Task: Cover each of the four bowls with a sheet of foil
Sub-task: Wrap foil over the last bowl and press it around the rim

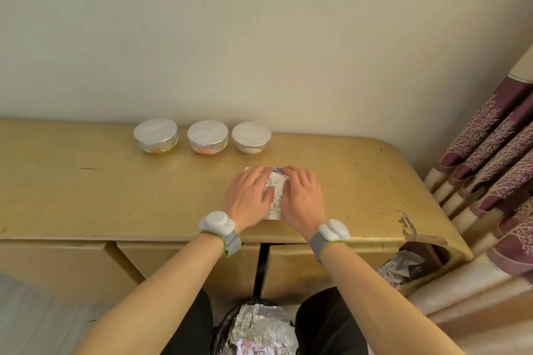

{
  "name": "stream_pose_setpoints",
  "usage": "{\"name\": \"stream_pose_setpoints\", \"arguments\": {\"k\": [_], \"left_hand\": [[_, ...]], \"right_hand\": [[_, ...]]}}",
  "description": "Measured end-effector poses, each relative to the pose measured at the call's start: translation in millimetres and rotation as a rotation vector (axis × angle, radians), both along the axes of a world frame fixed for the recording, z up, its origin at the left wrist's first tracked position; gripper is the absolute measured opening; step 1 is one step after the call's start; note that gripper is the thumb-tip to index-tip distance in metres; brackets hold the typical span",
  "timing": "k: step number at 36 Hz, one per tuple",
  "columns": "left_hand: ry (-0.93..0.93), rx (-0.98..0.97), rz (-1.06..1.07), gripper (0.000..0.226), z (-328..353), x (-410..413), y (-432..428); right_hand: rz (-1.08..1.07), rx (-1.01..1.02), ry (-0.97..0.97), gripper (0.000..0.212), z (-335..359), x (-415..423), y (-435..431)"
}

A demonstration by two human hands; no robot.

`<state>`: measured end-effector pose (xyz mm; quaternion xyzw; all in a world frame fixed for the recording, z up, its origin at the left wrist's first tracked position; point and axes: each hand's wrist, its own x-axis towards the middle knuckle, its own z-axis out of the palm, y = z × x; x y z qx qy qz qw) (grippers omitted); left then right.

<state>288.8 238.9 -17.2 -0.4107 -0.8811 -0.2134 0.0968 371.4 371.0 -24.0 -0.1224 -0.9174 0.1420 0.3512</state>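
Note:
Three foil-covered bowls stand in a row at the back of the wooden table: the left bowl (155, 135), the middle bowl (207, 136) and the right bowl (251, 137). Nearer the front edge a fourth bowl is hidden under a sheet of foil (275, 190). My left hand (249, 196) and my right hand (302, 196) lie on either side of it, fingers curved down over the foil and pressing it around the bowl.
The yellow wooden table (115, 187) has a chipped right corner (409, 225). Crumpled foil (399, 265) sits in a bin at the right. More crumpled foil (262, 328) lies between my knees. A patterned curtain (496, 153) hangs at the right.

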Motion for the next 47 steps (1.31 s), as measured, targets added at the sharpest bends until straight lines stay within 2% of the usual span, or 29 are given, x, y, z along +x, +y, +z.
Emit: {"name": "stream_pose_setpoints", "arguments": {"k": [3,6,9,13,17,23,31,41,47], "left_hand": [[-0.105,-0.142,0.006,0.058,0.6,-3.3,6.4],[-0.192,-0.220,-0.013,0.057,-0.5,-4.2,8.7],[-0.248,-0.206,-0.022,0.057,-4.1,-7.1,10.1],[-0.287,-0.164,-0.035,0.057,-6.8,-10.9,11.0],[-0.409,-0.094,-0.009,0.058,-5.8,-11.0,10.4],[-0.358,-0.142,0.002,0.058,1.1,-20.0,15.8],[-0.304,0.027,0.032,0.055,-8.9,-15.2,15.0],[-0.430,0.198,0.064,0.050,-10.9,-12.5,12.1],[-0.472,0.209,0.101,0.060,-11.1,-10.8,7.2]], "right_hand": [[0.040,-0.058,-0.212,0.050,-3.2,-4.0,-2.5],[0.055,-0.142,-0.465,0.052,-5.9,-6.0,1.8],[0.063,-0.228,-0.548,0.054,-4.8,-6.6,6.5],[0.083,-0.314,-0.543,0.054,-4.6,-8.7,7.2],[0.128,-0.436,-0.456,0.053,-5.6,-9.9,7.2],[0.154,-0.538,-0.436,0.050,-5.3,-18.2,11.5],[0.134,-0.596,-0.353,0.048,-11.7,-16.5,7.3],[0.030,-0.825,-0.264,0.040,-10.5,-8.6,-1.2],[0.031,-0.869,-0.250,0.042,-4.9,-5.2,-3.0]]}}
